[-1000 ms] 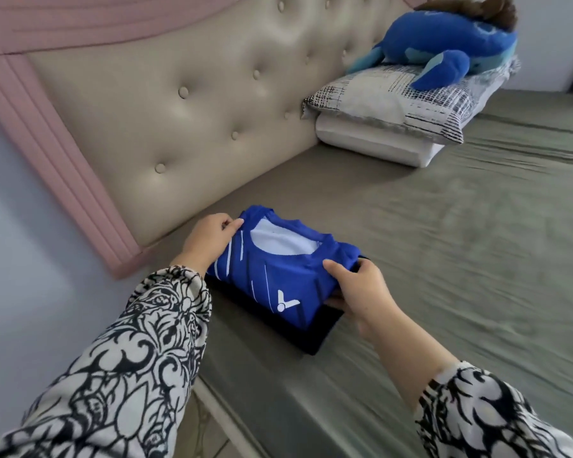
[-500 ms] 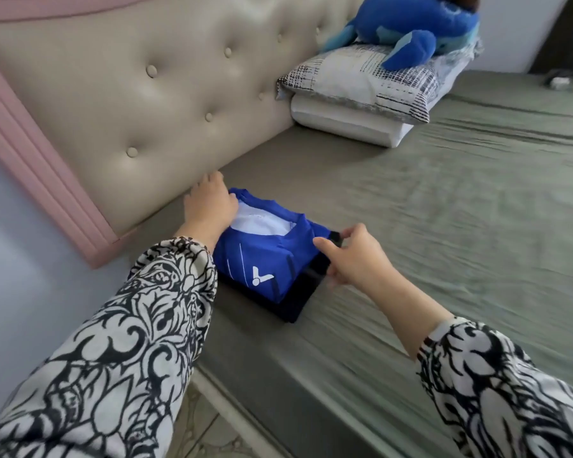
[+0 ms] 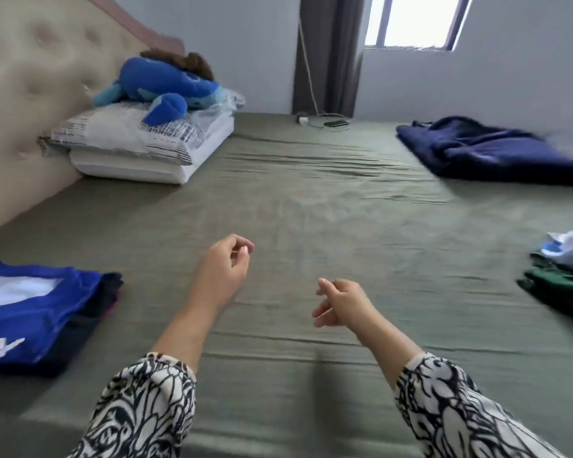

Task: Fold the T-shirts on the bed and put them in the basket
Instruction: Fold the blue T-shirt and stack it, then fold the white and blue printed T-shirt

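one folded blue t-shirt (image 3: 30,312), marked with a white "y"-shaped logo, is seen on a dark garment at the bed's (image 3: 311,200) left edge. the left hand (image 3: 224,269) and right hand (image 3: 343,302) are held over the sheet, fingers loosely curled, holding nothing. unfolded clothes (image 3: 566,269) are piled at the right.

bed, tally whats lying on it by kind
Folded shirt stack: 1
Unfolded clothes pile: 1
Pillows: 2
Blue plush toy: 1
Navy blanket: 1
Phone: 1
Total: 7
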